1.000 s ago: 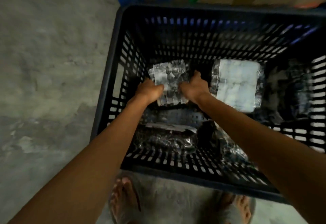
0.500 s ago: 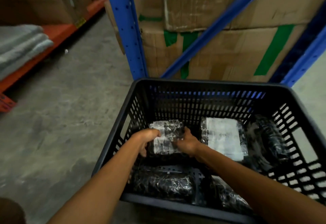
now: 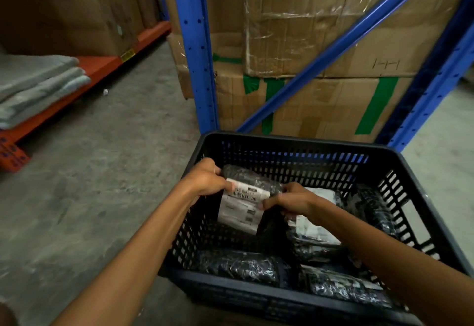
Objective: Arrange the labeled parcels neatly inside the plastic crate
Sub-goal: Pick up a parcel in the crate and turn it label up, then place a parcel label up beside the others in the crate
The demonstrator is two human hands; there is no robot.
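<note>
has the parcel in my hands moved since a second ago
Yes. The parcel lay flat on the crate floor; now both hands hold it upright, its top near the crate rim.

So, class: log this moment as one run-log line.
left hand: holding parcel | right hand: holding parcel | parcel: lifted, label up | crate: other parcels inside

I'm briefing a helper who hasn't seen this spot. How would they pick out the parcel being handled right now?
Find the black slatted crate on the floor before the blue rack. At its far-left corner, the left hand and right hand grip one parcel. Unlike the flat-lying neighbours, it is raised and tilted, its white barcode label facing the camera.
</note>
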